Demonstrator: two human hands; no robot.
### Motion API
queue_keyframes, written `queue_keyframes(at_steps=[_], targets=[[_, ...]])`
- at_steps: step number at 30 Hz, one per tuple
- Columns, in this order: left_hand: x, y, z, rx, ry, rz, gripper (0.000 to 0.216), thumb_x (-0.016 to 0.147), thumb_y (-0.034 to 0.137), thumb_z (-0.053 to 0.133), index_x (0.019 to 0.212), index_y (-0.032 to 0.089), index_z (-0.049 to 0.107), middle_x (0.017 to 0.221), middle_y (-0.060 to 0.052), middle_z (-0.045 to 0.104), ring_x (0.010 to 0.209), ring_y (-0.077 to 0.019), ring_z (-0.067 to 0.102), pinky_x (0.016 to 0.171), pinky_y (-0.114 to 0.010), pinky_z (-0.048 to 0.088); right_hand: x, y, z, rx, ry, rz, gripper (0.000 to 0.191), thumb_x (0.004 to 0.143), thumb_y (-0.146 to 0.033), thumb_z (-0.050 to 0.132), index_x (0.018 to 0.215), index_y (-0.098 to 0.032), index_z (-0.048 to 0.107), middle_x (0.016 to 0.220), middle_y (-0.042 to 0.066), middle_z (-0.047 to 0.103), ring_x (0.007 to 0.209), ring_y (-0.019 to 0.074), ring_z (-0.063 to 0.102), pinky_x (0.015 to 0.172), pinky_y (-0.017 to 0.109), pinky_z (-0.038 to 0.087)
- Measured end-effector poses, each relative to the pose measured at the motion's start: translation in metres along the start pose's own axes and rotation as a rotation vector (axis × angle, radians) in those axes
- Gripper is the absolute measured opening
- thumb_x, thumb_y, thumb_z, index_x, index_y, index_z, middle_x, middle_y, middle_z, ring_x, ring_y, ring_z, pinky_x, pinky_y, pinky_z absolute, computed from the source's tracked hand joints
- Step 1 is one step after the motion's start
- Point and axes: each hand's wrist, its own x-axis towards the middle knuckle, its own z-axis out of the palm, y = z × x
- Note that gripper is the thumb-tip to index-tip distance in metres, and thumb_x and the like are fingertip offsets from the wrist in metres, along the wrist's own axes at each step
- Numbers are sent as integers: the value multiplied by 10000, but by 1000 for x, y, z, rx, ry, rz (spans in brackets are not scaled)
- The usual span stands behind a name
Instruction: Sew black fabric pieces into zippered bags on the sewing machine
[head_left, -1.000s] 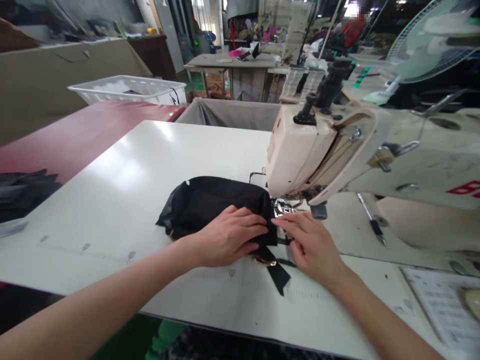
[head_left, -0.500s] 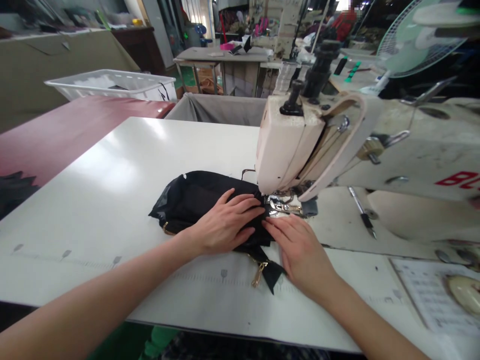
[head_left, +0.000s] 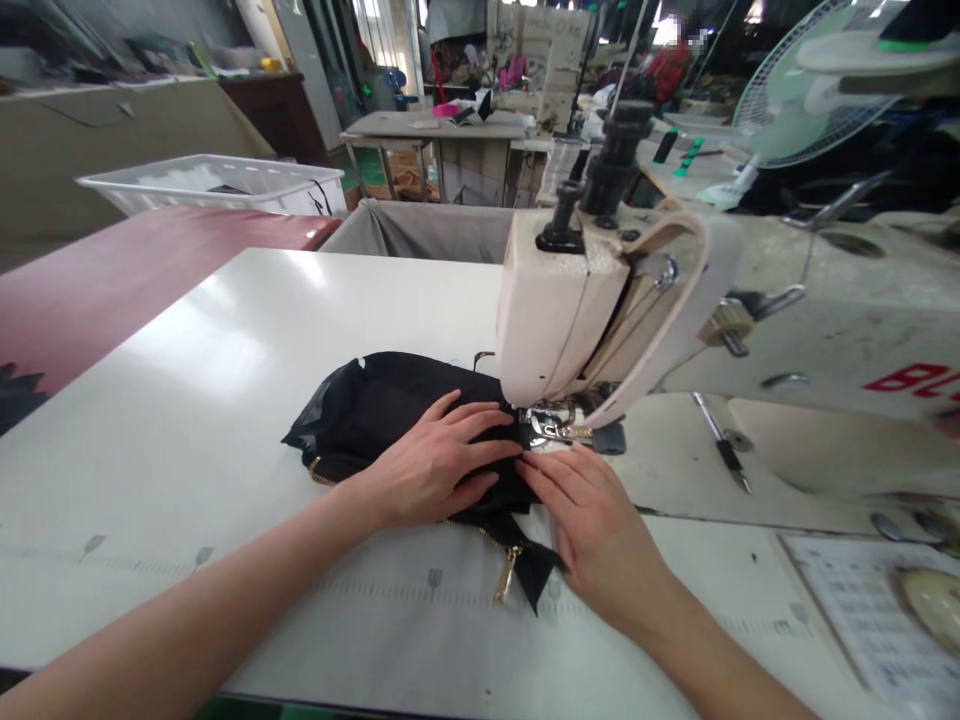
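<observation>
A black fabric piece (head_left: 382, 405) with a gold zipper lies on the white sewing table, its right edge at the presser foot of the sewing machine (head_left: 555, 310). My left hand (head_left: 439, 460) rests flat on the fabric, fingers stretched out and a little apart. Beside the presser foot, my right hand (head_left: 592, 510) lies with its fingers extended, the fingertips touching the fabric's right edge. Below the hands a gold zipper pull (head_left: 508, 575) hangs from the zipper's end on the tabletop. The needle point is hidden from view.
A pen (head_left: 721, 443) lies on the machine bed. Behind the table stand a white plastic basket (head_left: 217, 180) and a grey cloth-lined bin (head_left: 427, 230). At the left is a red surface (head_left: 112, 280); a green fan (head_left: 810, 85) stands at back right.
The whole view has shifted slightly, so the scene appears lower and a little to the left. Both hands keep nearly the same places on the black fabric.
</observation>
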Motion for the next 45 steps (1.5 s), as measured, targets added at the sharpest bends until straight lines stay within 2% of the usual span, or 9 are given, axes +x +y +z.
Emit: queue_keyframes(at_steps=[5,14,32,36,39,41,45], targets=[[3,-1,-2,-12,-2,11,383,879,253,540,1261,267,565,1368,-75,517,1288,-260,442,1135,-517,249,1,1,0,6,1,7,578,732,7,422,1284,-119,532,1293,119,560,1167,268,477,1079,543,324],[3,-1,1,30,-23,0,361,909,270,502,1264,284,561,1381,-76,491,1287,-262,431,1123,-528,248,0,2,-1,31,-4,19,556,754,11,405,1278,-118,537,1291,105,553,1208,247,451,1117,508,287],[3,2,6,112,10,-27,350,939,235,457,1250,326,588,1378,-81,477,1279,-269,415,1103,-548,261,-2,5,0,109,85,-2,483,747,51,410,1161,-95,611,1161,125,603,1100,257,499,1061,540,352],[3,0,10,131,129,38,298,935,221,480,1177,301,633,1305,-78,536,1227,-266,453,1078,-517,268,-3,6,0,89,92,1,502,733,46,402,1171,-85,608,1149,133,605,1098,264,502,1055,546,356],[4,1,10,78,150,140,285,970,201,411,1151,230,629,1150,-60,630,1093,-204,534,1003,-392,342,-4,7,0,94,93,1,486,745,36,399,1163,-86,612,1139,136,609,1085,265,509,1047,545,363],[5,4,8,20,92,104,271,987,233,387,1111,195,625,1074,-50,651,1007,-180,562,909,-335,387,-4,9,0,120,107,18,465,755,34,395,1142,-92,620,1112,127,616,1054,256,520,1041,541,367],[5,20,5,19,36,-37,243,942,378,501,972,177,634,1012,-49,645,951,-206,561,857,-354,389,-6,8,-6,225,199,65,406,792,25,384,1061,-127,647,1047,98,628,991,227,537,979,490,420]])
